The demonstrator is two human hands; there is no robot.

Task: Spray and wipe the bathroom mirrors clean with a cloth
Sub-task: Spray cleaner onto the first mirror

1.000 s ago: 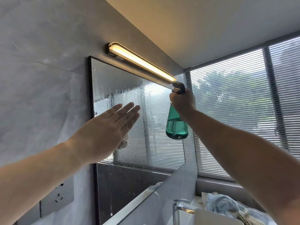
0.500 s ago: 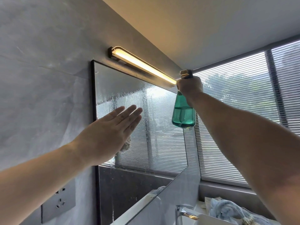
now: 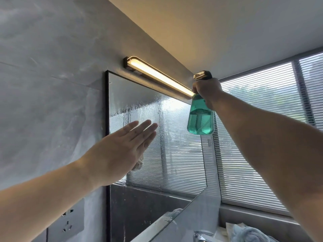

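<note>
**Spraying high on the glass while the cloth waits below**

The left hand point(image 3: 120, 152) lies flat with its fingers straight and together, palm towards the black-framed rectangular wall mirror point(image 3: 174, 154). It presses a pale crumpled cloth point(image 3: 139, 165) against the glass, and only a corner of the cloth shows under the palm. Held this way, the cloth is probably ready to sweep through the droplets and runs above the fingertips.

The right hand point(image 3: 208, 91) is wrapped round the neck of a translucent green plastic spray bottle point(image 3: 201, 119), about half full. It is raised near the mirror's upper right corner, nozzle aimed left at the glass, likely to wet the part not yet wiped.

A lit bar-shaped wall lamp in a dark metal housing point(image 3: 157, 75) runs just above the mirror, close to the nozzle, and could catch spray or knuckles. A grey wall socket point(image 3: 67, 224) sits low on the left, a slatted window blind point(image 3: 262, 137) is to the right, and a chrome tap point(image 3: 201, 235) and a light blue bundled towel point(image 3: 250, 233) lie below.
</note>
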